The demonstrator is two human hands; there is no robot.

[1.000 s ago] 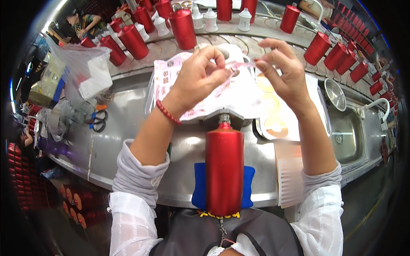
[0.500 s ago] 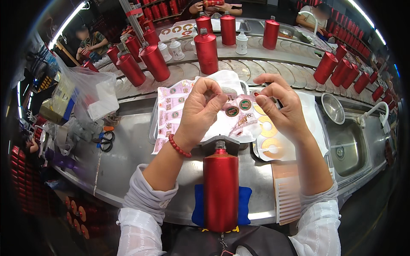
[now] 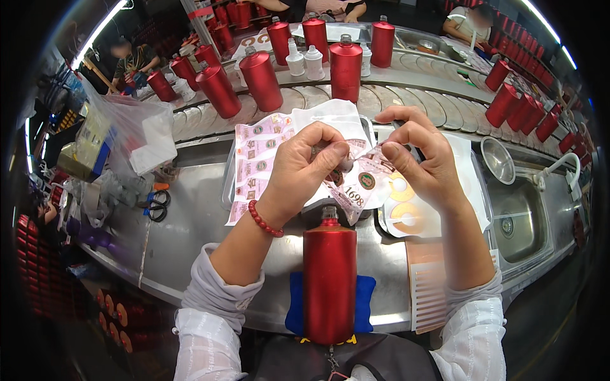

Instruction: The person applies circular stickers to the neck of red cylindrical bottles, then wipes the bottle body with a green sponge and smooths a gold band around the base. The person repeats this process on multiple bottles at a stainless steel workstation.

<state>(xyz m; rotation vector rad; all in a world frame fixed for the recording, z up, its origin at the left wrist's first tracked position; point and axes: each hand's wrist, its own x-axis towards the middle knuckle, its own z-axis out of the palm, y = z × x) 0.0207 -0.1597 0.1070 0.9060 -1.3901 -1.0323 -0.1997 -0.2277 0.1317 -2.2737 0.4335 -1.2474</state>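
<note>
Between my two hands stretches a thin, clear decal film (image 3: 363,190) printed with round emblems and pink patterns. My left hand (image 3: 308,166) pinches its left part between thumb and fingers. At the film's upper right, my right hand (image 3: 422,155) is closed in a pinch, thumb against fingertips. Just below the film, a plain red bottle (image 3: 329,279) with a clear threaded neck points away from me, over a blue cloth (image 3: 364,305). Behind my left hand lies a pink printed decal sheet (image 3: 254,168). A white sheet with gold ring shapes (image 3: 401,216) is under my right hand.
A curved conveyor (image 3: 406,95) carries red bottles (image 3: 346,73) and small white bottles (image 3: 314,63). A metal sink (image 3: 518,222) and strainer (image 3: 496,160) are at right. Scissors (image 3: 157,205) and plastic bags (image 3: 130,127) lie left. Co-workers sit beyond the conveyor.
The film has turned and come lower, nearer the bottle's neck. My left hand has shifted slightly right. Bottles on the conveyor's near side moved right, those on the far side left.
</note>
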